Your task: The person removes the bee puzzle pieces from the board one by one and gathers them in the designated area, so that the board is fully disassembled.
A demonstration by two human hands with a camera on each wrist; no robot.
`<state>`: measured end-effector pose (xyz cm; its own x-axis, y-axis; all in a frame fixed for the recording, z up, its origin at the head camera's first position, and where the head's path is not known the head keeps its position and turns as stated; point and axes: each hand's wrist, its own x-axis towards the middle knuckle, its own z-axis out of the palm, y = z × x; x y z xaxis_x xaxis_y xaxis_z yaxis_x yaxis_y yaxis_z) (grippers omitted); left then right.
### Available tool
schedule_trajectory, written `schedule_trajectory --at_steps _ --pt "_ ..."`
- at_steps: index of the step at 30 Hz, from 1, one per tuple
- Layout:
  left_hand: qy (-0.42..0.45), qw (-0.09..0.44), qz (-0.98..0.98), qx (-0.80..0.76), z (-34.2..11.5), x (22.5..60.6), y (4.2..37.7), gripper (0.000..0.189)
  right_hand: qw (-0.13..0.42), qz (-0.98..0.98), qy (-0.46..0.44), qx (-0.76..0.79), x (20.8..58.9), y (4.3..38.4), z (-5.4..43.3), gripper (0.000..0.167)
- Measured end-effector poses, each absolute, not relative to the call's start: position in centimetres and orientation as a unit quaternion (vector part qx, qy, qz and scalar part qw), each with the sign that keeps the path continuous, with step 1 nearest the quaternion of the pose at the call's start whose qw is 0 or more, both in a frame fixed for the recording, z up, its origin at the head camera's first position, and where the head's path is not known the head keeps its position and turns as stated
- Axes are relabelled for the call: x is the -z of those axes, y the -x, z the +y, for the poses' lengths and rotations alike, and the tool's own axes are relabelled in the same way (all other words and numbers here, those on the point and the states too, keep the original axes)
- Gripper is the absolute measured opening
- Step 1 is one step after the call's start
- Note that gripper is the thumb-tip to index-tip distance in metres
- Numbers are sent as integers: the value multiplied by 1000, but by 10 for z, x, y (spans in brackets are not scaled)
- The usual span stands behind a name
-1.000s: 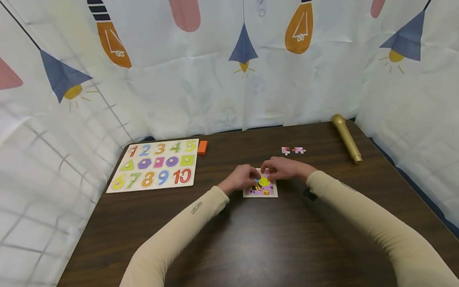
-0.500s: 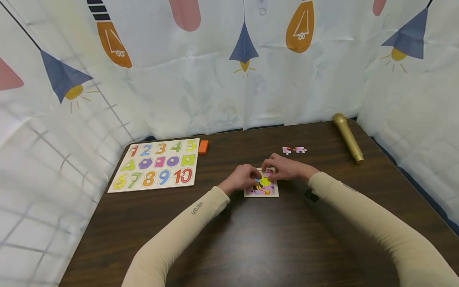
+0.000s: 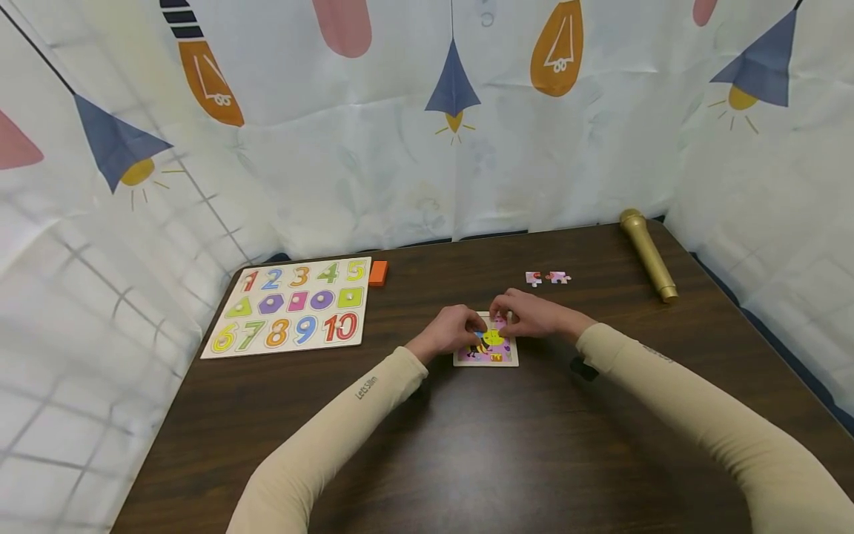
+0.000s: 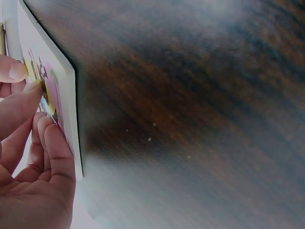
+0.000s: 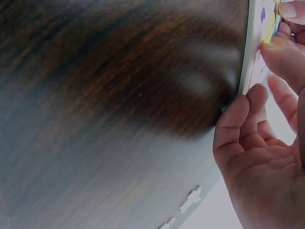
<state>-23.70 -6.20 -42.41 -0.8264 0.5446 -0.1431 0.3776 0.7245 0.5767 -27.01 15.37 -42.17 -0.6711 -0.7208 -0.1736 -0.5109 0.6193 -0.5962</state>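
A small square jigsaw puzzle (image 3: pixel 485 359) with a yellow bee on pink lies flat on the table in its pale tray. At its upper left, my left hand (image 3: pixel 451 331) grips it with curled fingers, the thumb (image 4: pixel 24 102) on the picture. My right hand (image 3: pixel 531 314) holds the upper right part between thumb (image 5: pixel 281 55) and bent fingers; its other fingers curl at the tray's edge. Whether a loose piece sits under the fingertips is hidden. Behind the right hand lie two pink jigsaw pieces, one (image 3: pixel 533 278) left of the other (image 3: pixel 558 277).
A wooden number board (image 3: pixel 280 348) with shapes and digits lies at the left. Against its far right corner sits an orange block (image 3: pixel 378 273). A gold microphone (image 3: pixel 649 256) lies at the far right of the dark table (image 3: pixel 480 445). Printed curtains hang behind and at both sides.
Both hands stay on the jigsaw puzzle. The right hand's fingers shift very slightly over its upper right part; the two loose pieces lie as before.
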Motion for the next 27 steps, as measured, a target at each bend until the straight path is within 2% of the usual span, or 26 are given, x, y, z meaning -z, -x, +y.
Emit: schedule_trajectory --at_steps 4,10,27 --pt "-255 150 916 -272 -62 425 238 21 202 881 340 260 420 270 153 37" --pt "-260 151 913 -275 -62 424 238 21 204 882 336 258 421 269 154 38" --pt "-257 154 913 -277 -62 425 238 21 222 885 355 205 418 274 148 30"
